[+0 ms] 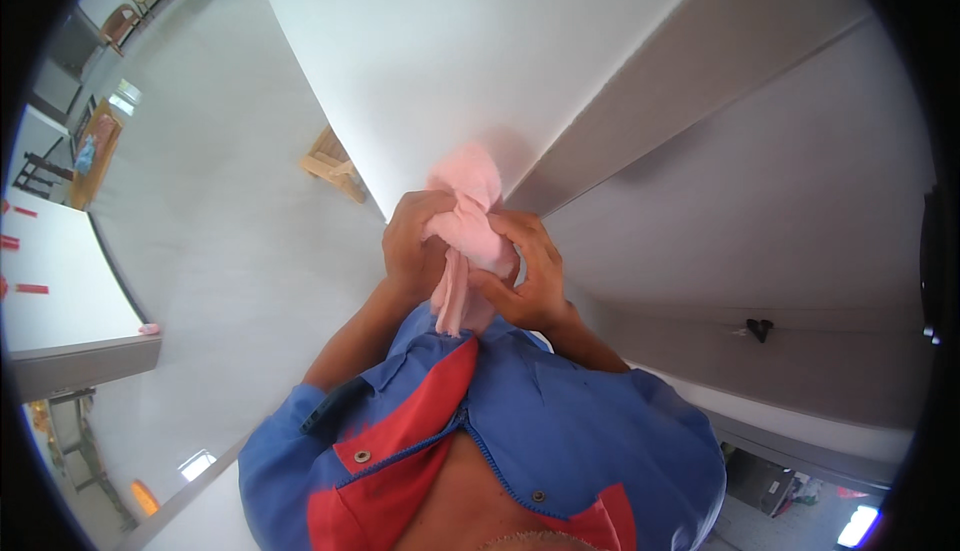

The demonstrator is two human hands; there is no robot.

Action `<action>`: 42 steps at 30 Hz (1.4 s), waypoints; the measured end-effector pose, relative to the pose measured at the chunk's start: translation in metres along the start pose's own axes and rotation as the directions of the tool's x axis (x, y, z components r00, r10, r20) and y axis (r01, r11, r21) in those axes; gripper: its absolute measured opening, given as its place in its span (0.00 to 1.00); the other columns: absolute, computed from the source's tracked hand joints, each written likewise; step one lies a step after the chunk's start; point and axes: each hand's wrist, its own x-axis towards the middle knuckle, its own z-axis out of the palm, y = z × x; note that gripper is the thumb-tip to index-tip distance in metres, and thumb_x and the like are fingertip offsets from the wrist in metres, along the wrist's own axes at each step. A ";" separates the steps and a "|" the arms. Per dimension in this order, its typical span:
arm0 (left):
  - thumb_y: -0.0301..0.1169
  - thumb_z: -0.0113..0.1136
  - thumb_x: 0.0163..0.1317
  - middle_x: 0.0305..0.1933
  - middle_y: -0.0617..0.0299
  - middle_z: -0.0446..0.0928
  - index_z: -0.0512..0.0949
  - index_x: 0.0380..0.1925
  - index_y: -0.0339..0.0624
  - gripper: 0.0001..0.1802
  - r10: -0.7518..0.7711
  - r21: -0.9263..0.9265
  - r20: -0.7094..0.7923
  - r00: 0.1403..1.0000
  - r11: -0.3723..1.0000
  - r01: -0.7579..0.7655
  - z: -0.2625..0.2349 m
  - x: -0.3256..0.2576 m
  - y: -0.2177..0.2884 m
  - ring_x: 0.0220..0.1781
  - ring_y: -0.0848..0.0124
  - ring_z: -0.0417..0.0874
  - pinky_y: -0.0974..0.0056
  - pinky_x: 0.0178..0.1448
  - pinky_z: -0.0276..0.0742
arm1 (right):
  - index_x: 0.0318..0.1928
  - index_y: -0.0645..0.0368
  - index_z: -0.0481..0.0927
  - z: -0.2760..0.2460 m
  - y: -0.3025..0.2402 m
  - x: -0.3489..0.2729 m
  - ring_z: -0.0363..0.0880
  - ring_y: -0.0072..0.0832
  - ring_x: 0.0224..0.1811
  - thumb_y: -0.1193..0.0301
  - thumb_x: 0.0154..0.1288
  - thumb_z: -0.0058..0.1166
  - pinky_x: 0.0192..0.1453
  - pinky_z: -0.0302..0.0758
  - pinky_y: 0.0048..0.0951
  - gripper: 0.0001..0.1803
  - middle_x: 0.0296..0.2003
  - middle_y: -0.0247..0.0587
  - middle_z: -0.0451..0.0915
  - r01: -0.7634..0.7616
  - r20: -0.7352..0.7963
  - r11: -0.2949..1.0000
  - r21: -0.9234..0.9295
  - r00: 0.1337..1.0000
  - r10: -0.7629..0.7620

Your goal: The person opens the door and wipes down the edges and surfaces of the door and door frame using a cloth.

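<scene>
- White wall [480, 61] and a grey beam or ledge [700, 81] fill the upper view, with pale floor or ceiling surface off to the left; fisheye bends it all, so orientation is hard to read.
- Pink cloth [468, 213] sits bunched at centre, pressed up against the wall edge, a loose tail hanging down toward the chest.
- Left hand [412, 243] is clenched around the cloth's left side, fingers wrapped in, likely to keep the wad compact.
- Right hand [530, 273] grips the lower right of the bundle, fingers curled over it, thumb toward the tail; looks like it steadies or twists the fabric.
- Both hands touch the cloth and nearly meet, so the bundle is held from two sides.
- Blue jacket with red collar lining [480, 441] is unzipped below.
- Wooden furniture [330, 163] stands well apart at left, small and distant.
</scene>
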 end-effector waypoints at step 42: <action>0.35 0.62 0.62 0.63 0.49 0.79 0.77 0.62 0.38 0.28 0.616 0.120 0.249 0.748 0.746 -0.655 0.075 0.113 0.038 0.62 0.47 0.80 0.45 0.65 0.75 | 0.65 0.63 0.75 -0.052 0.014 0.066 0.71 0.59 0.66 0.83 0.49 0.51 0.68 0.72 0.51 0.36 0.66 0.62 0.72 -0.009 -0.508 0.766 -0.643 0.753 -0.419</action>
